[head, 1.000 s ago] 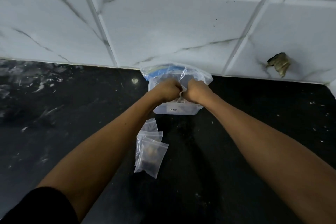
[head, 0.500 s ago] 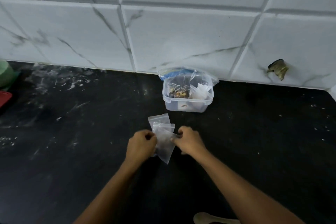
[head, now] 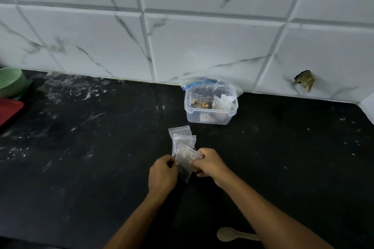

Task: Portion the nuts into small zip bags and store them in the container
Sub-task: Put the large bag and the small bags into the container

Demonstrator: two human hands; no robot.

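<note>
Now I hold one small zip bag [head: 185, 162] up off the black counter [head: 283, 157] with both hands. My left hand [head: 162, 176] pinches its left edge, with the fingers curled in. My right hand [head: 208, 162] pinches the right top corner, with the thumb and fingers pressed on the plastic. I think I hold it on two sides like this so I can pull the mouth open or press the zip closed. I cannot tell which one from here. Something pale shows inside it, maybe nuts, but it is too blurry to be sure.

I use the clear container [head: 210, 116] as my marker. It sits at the back by the tiled wall [head: 202, 42]. The bag in my hands is in front of the container, a bit to its left. Two more small bags [head: 183, 134] lie flat between my hands and the container, one partly on top of the other. I guess they wait there so I can grab them fast.

Inside the container sits the big nut bag [head: 200, 98], open at the top, with nuts low down in it. Small bags [head: 223, 102] stand beside it on the right side, so some look stored already.

A pale spoon [head: 232, 234] lies well in front of the container, close to me. A green bowl [head: 10, 83] and a red thing [head: 9, 109] sit far to the container's left.
</note>
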